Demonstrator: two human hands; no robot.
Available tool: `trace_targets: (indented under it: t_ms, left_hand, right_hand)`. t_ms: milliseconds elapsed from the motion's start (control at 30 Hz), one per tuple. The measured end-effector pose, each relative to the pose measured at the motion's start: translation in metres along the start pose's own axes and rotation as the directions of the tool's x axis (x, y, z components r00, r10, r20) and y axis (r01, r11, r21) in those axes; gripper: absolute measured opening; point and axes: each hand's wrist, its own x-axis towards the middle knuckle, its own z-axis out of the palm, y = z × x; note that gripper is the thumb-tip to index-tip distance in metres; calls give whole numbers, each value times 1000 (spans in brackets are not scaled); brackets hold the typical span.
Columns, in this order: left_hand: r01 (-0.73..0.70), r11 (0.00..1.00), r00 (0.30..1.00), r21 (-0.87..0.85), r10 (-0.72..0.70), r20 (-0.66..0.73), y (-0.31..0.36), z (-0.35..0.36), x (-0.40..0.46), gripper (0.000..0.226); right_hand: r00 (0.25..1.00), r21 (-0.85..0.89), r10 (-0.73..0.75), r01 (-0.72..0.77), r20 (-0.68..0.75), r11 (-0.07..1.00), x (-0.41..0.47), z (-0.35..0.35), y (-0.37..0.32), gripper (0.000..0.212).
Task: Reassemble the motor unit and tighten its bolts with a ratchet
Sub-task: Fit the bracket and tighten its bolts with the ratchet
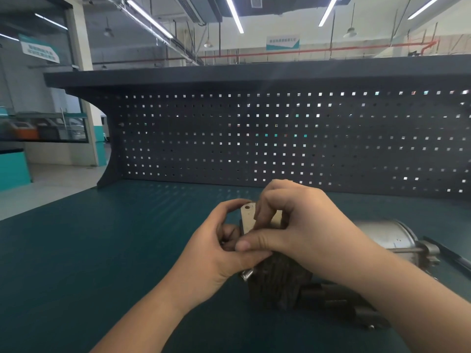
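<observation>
Hands meet over the dark motor part (277,278): left hand (219,248) steadies it while right hand (295,225) pinches the metal plate (248,217) into place, apparently aligning it.

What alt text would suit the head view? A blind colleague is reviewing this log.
Both hands, left hand and right hand, grip a metal plate atop a dark motor part on a teal workbench. A silver motor housing lies to the right, before a dark pegboard.

My left grip (219,248) and right grip (293,222) meet at centre, fingers curled and pinching, thumbs overlapping; my forearms reach in from seven and four o'clock.
</observation>
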Motion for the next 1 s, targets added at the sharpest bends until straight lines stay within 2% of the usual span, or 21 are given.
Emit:
trace_targets:
  t_ms: [67, 167, 233, 367, 500, 567, 700, 800, 867, 900, 1000]
  left_hand:
    - [13, 1000, 1000, -3, -13, 13, 2, 0, 0, 61]
    - [23, 1000, 999, -17, -23, 27, 4, 1, -1, 60]
    - [19, 1000, 1000, -4, -19, 12, 5, 2, -1, 59]
    - [14, 999, 1000, 31, -14, -6, 6, 2, -1, 60]
    - [18, 1000, 1000, 0, -18, 12, 5, 2, -1, 62]
    - [20, 1000, 1000, 12, -20, 8, 4, 2, 0, 61]
    - [8, 999, 1000, 37, -8, -5, 3, 0, -1, 61]
    - [4, 999, 1000, 38, -4, 12, 4, 0, -1, 59]
    - [20, 1000, 1000, 17, -20, 10, 4, 1, -1, 60]
    - [20, 1000, 1000, 13, -20, 9, 3, 1, -1, 60]
    - [2, 1000, 1000, 26, -2, 1, 1, 1, -1, 60]
  right_hand:
    - [999, -18, -27, 28, 28, 999, 0, -2, 0, 31]
    - [985, 36, -99, 94, 145, 995, -2, -11, 3, 10]
    - [988, 84, -74, 63, 137, 994, -2, -12, 3, 5]
    - [1000, 45, -23, 22, 22, 999, 0, -6, 2, 21]
    - [990, 70, -64, 55, 129, 996, -2, -11, 2, 11]
    - [995, 83, -38, 30, 94, 996, -2, -9, 0, 8]
    - [1000, -13, -18, 18, -5, 1000, -1, -1, -2, 31]
    - [990, 27, -59, 56, 127, 998, -2, -9, -2, 16]
    - [987, 73, -66, 56, 149, 996, -3, -13, 1, 7]
    - [991, 93, -50, 38, 126, 995, -3, -12, 2, 6]
    - [1000, 35, -11, 10, 11, 999, -1, -4, 0, 23]
